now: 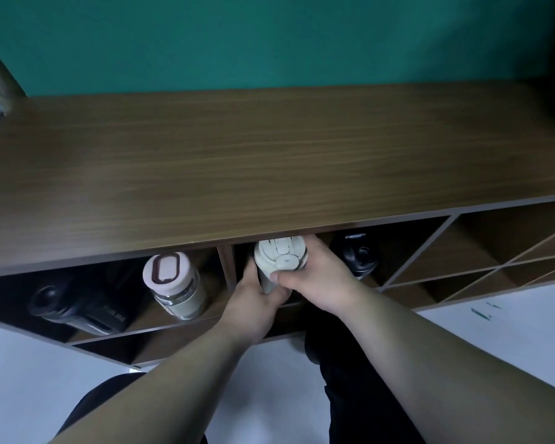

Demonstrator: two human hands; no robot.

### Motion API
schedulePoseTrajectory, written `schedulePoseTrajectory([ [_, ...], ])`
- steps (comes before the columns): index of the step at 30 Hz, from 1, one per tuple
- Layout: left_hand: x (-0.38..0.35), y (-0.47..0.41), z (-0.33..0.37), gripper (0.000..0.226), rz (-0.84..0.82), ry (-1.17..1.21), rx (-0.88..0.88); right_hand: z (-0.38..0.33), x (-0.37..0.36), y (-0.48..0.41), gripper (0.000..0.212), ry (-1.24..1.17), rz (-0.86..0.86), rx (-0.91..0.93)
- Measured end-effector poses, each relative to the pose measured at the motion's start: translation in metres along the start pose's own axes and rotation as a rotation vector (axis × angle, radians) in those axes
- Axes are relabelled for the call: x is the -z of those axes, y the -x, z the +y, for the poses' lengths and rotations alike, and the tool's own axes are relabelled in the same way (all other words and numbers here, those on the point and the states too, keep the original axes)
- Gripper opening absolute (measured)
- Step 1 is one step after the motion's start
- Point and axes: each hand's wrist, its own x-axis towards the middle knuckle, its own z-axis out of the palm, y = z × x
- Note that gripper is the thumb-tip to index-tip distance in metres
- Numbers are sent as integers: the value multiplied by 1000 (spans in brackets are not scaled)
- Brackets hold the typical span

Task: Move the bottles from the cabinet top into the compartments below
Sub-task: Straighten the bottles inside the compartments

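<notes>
- I hold a cream bottle (pixel 277 261) with both hands at the mouth of the middle compartment (pixel 271 315), just under the front edge of the cabinet top (pixel 269 161), at lower centre of the frame.
- My left hand (pixel 257 302) wraps the bottle's body from the left and below; my right hand (pixel 318 277) closes round it from the right, thumb across the front just below the lid.
- The bottle stands roughly upright, its lid facing up at me.
- Just right of my right hand, in the same opening, stands a black bottle (pixel 359 256).
- In the compartment at lower left stand a clear bottle with a pale pink lid (pixel 173 286) and, further left, a dark bottle (pixel 74 306).
- Diagonal-slatted compartments (pixel 494 261) fill the right side.
- Behind the cabinet is a green wall (pixel 269 40).
</notes>
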Motion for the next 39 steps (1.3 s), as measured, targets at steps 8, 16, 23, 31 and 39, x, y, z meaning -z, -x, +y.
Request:
schedulePoseTrajectory([
  [8,-3,-1,0,66,30,-24,-37,1,4,2,64,12,9,8],
  [16,-6,-2,-2,64,58,-63,-11,2,5,0,62,10,-3,8],
  [23,2,6,3,67,-17,-140,54,-3,8,8,71,76,-12,-39],
  [31,63,48,-13,57,-326,-391,211,-36,-4,82,55,481,235,111],
  [39,140,71,-33,14,-70,-401,280,-64,-83,80,23,377,-275,103],
])
